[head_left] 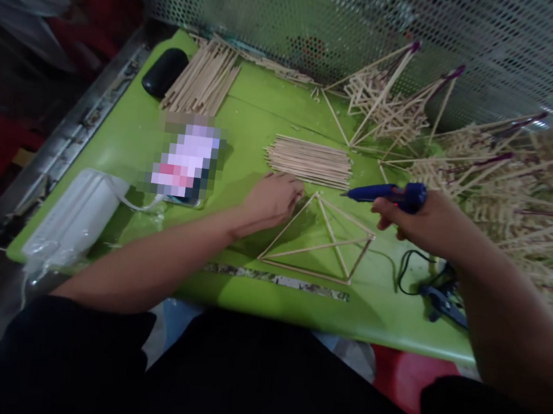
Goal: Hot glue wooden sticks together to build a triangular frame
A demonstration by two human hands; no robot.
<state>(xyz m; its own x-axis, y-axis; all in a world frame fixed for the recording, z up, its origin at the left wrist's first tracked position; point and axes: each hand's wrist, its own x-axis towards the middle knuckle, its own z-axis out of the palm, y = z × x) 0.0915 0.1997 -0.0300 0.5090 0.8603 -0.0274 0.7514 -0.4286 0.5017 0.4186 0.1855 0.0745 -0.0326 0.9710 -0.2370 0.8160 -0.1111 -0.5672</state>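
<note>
A blue glue gun [383,193] is gripped in my right hand [409,216], its nozzle pointing left above the green table. Just left of and below that nozzle is the top corner of a frame of thin wooden sticks [337,245], shaped like a pyramid. My left hand [278,197] is beside this corner with its fingers curled closed. Whatever the left fingers hold, if anything, is hidden. Behind my left hand lies a flat row of loose wooden sticks [310,161].
Several finished stick structures [384,106] crowd the back and right against a perforated metal panel [281,6]. At left are a stick pile [204,77], a black case [166,72], a phone [186,162] and a white power strip [77,213]. A black stand [443,301] sits beneath my right forearm.
</note>
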